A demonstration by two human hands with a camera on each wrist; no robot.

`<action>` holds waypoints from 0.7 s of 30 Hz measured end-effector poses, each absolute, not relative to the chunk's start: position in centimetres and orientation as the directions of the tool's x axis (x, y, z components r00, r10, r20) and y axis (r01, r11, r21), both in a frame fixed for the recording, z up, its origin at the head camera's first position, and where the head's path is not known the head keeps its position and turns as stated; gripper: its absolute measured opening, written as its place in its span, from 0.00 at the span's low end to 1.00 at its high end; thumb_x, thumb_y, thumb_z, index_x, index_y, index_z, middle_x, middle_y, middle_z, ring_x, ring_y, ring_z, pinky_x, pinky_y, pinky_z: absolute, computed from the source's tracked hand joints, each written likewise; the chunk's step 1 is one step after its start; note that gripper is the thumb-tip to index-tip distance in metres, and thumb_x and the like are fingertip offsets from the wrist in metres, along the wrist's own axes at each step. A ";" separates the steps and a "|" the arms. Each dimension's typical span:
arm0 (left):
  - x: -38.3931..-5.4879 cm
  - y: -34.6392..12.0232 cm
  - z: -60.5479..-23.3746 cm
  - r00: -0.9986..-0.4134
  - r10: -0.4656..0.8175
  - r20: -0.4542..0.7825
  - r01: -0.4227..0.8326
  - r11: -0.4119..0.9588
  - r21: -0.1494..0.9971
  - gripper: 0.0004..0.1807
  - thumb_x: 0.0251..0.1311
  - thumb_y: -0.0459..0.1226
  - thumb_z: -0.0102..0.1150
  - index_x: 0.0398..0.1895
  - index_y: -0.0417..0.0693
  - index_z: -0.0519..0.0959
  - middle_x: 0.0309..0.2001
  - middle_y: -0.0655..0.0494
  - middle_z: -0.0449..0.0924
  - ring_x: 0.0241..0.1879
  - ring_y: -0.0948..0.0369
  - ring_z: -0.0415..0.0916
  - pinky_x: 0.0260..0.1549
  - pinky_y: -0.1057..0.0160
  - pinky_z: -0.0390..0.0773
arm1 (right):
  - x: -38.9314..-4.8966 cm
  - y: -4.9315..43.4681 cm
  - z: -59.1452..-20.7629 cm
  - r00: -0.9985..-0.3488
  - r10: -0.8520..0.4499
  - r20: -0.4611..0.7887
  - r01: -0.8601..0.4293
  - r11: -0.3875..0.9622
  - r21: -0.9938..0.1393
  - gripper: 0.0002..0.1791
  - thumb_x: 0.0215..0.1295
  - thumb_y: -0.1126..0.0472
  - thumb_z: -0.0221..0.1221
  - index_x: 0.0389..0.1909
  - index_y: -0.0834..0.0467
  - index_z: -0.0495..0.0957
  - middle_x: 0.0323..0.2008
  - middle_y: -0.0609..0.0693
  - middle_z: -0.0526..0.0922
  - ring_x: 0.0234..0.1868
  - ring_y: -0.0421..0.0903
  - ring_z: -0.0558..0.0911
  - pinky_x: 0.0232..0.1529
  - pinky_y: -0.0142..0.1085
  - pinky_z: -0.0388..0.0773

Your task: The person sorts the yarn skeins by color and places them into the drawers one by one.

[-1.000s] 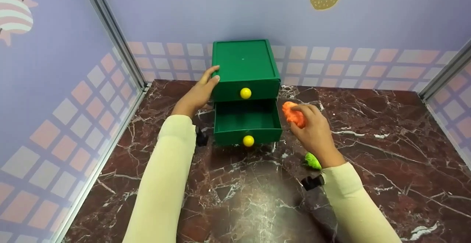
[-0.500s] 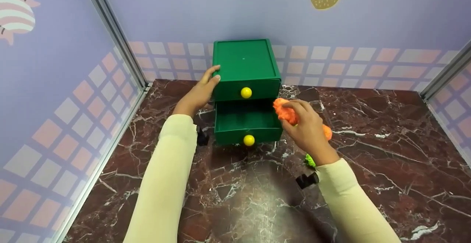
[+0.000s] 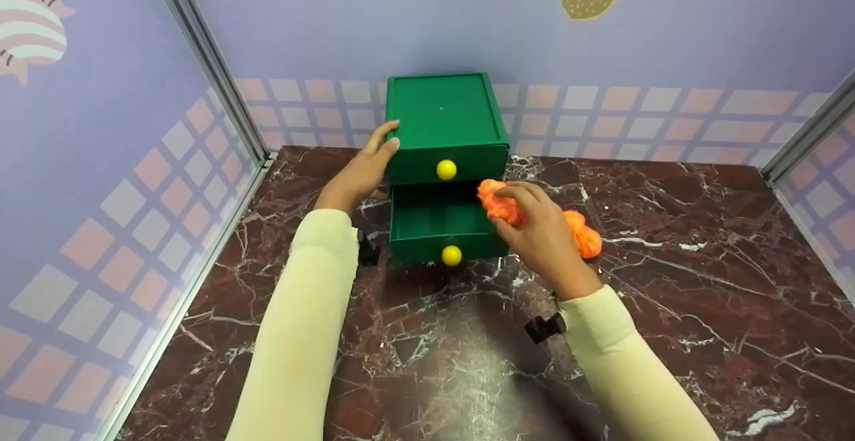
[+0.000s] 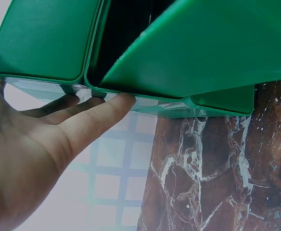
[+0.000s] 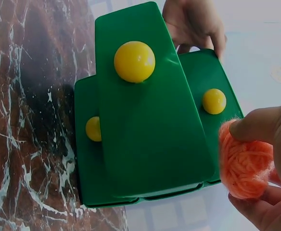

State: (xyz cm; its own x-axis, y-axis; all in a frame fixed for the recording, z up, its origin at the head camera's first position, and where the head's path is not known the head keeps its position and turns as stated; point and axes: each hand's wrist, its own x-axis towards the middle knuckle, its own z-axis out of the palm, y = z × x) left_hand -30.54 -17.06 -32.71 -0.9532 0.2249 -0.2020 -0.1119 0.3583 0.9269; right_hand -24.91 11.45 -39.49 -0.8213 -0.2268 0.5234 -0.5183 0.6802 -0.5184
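Note:
A green cabinet (image 3: 441,108) with yellow round knobs stands by the back wall, its middle drawer (image 3: 443,224) pulled out. No contents show in that drawer. My left hand (image 3: 357,170) rests against the cabinet's left side near the top front corner; the left wrist view has its fingers (image 4: 95,118) stretched along that side. Between thumb and fingers, my right hand (image 3: 542,234) pinches an orange ball of yarn (image 5: 246,161). That ball hangs over the right edge of the pulled-out drawer in the head view. The top and bottom drawers are pushed in.
A second orange yarn bundle (image 3: 583,235) lies on the dark red marbled tabletop (image 3: 441,374), just right of my right hand. Patterned walls (image 3: 300,33) close off the back and sides.
My right hand has carried the orange ball of yarn leftward to the open drawer. The second orange bundle has come into view behind it, while the wrist now covers the green one. My left hand stays put.

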 end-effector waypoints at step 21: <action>-30.7 -17.1 -32.8 -0.951 0.213 -0.223 -0.136 0.359 0.923 0.29 0.74 0.56 0.32 0.75 0.80 0.42 0.78 0.51 0.39 0.71 0.44 0.57 0.59 0.37 0.68 | -24.9 10.3 -39.9 -0.841 -0.264 0.472 -0.508 0.684 -0.523 0.17 0.62 0.56 0.66 0.50 0.56 0.79 0.58 0.56 0.76 0.58 0.57 0.77 0.59 0.50 0.74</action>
State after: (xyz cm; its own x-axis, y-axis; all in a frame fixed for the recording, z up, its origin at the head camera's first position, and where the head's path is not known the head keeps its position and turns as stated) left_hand -30.72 -17.12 -32.76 -0.9512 0.2134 -0.2231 -0.1361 0.3588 0.9234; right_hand -24.94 10.29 -39.86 -0.8409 -0.2641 0.4724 -0.5085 0.6844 -0.5225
